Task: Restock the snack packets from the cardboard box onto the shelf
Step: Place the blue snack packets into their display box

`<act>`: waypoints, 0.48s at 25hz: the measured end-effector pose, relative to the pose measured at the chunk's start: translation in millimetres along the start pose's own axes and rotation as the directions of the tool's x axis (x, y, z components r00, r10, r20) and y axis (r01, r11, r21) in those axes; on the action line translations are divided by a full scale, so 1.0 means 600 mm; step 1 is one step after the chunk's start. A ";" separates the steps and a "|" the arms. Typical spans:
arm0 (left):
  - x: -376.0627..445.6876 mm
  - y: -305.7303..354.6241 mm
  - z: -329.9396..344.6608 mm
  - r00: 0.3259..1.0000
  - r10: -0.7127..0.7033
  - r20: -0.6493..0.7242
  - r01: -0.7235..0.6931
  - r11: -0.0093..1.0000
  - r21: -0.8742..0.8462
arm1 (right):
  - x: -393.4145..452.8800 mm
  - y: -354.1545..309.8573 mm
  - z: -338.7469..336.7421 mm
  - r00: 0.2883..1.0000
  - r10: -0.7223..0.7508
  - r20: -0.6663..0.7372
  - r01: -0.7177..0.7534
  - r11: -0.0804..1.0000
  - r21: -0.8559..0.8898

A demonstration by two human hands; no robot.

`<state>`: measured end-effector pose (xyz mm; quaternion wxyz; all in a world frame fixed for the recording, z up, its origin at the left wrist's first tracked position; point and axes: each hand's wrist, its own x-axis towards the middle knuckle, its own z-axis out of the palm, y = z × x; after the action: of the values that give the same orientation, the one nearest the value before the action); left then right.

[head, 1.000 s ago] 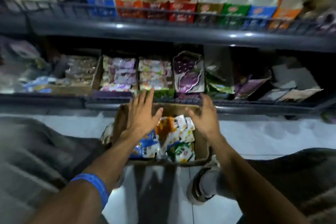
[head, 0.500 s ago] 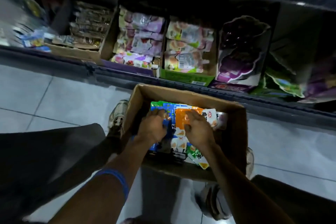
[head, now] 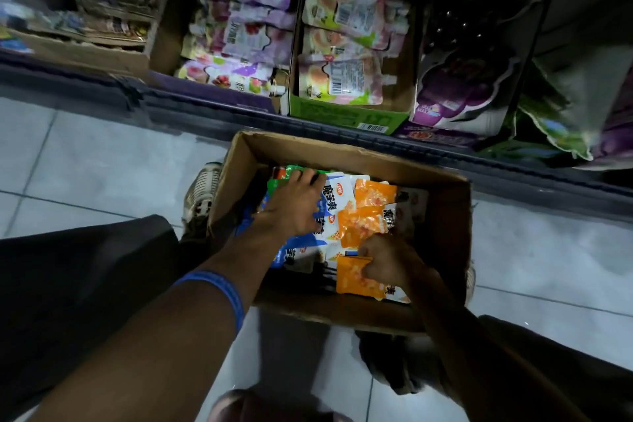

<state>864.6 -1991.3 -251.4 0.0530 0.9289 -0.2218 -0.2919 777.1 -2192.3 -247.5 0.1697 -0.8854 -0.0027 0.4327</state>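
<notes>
An open brown cardboard box point(head: 346, 154) sits on the pale tiled floor point(head: 85, 164), just in front of the bottom edge of a dark metal shelf point(head: 212, 106). Inside lies a loose heap of snack packets point(head: 342, 212), blue-and-white, green and orange ones overlapping. The left hand point(head: 294, 205), with a blue wristband point(head: 219, 291) on its forearm, rests palm down on the far left of the heap, its fingers point(head: 308, 178) spread and fairly straight over the green and blue packets. The right hand point(head: 387, 260) is at the near right of the box, its fingers curled round the top edge of an orange foil packet point(head: 356, 281), pinching it. On the shelf behind stand display cartons of purple-and-white pouches point(head: 246, 34) and green-and-white pouches point(head: 349, 44), beside a purple grape-printed bag point(head: 469, 79). A worn sneaker point(head: 202, 192) shows just left of the box.
</notes>
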 end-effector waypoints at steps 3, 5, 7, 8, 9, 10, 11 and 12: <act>-0.014 0.002 0.008 0.997 -0.038 -0.069 0.037 0.999 -0.006 | -0.003 -0.013 -0.004 0.933 0.013 -0.361 0.008 0.998 0.059; -0.024 -0.001 0.015 0.995 -0.043 -0.094 0.037 0.997 -0.060 | 0.008 -0.025 -0.011 0.868 -0.053 -0.493 0.069 0.998 0.013; -0.032 -0.006 0.022 0.999 -0.035 -0.023 0.032 0.993 -0.114 | 0.023 -0.036 -0.017 0.890 -0.112 -0.441 0.114 0.993 -0.022; -0.035 -0.008 0.024 0.999 -0.040 0.022 0.042 0.993 -0.109 | 0.029 -0.038 -0.017 0.919 -0.113 -0.377 0.100 0.994 -0.053; -0.037 -0.009 0.028 0.996 -0.060 0.059 0.065 0.993 -0.094 | 0.032 -0.038 -0.018 0.944 -0.097 -0.316 0.071 0.993 -0.091; -0.039 -0.010 0.033 0.992 -0.092 0.089 0.099 0.992 -0.080 | 0.033 -0.036 -0.015 0.959 -0.072 -0.273 0.041 0.992 -0.118; -0.041 -0.010 0.038 0.986 -0.126 0.113 0.135 0.988 -0.071 | 0.032 -0.032 -0.013 0.967 -0.045 -0.250 0.012 0.991 -0.132; -0.043 -0.010 0.043 0.981 -0.148 0.128 0.157 0.986 -0.063 | 0.029 -0.032 -0.012 0.972 -0.018 -0.236 -0.015 0.990 -0.137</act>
<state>833.4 -1973.9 -260.6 0.0506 0.9209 -0.1419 -0.3594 796.1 -2173.9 -251.0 0.1076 -0.9402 -0.0132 0.3229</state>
